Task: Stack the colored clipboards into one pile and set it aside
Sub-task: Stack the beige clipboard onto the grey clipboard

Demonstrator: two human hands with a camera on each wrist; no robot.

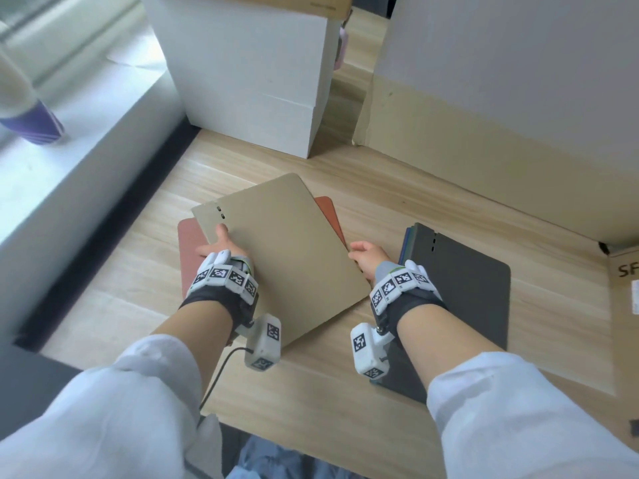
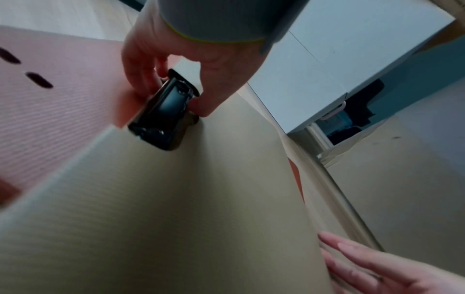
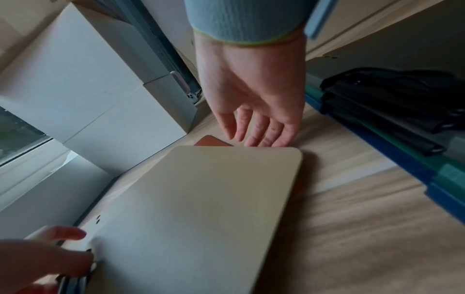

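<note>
Head view: from my head, looking steeply down on the pale wooden worktop (image 1: 432, 209).
Wrist views: close, along my hands.
Shared: the flat tan plastic clipboard (image 1: 287, 250) (image 2: 176, 208) (image 3: 196, 208).

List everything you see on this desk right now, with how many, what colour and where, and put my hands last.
tan clipboard: one, tan, desk centre, topmost, askew, face down
reddish clipboards: at least two, pink-red and orange, under the tan one
black clip: one, black, at the tan clipboard's left edge
dark pile: one pile, grey on top, blue and green edges below, desk right
white boxes: two stacked, white, behind centre
cardboard box: one, brown, far right
desk: one, light wood
left hand: grips the clip end
right hand: fingers straight at the tan clipboard's right edge
</note>
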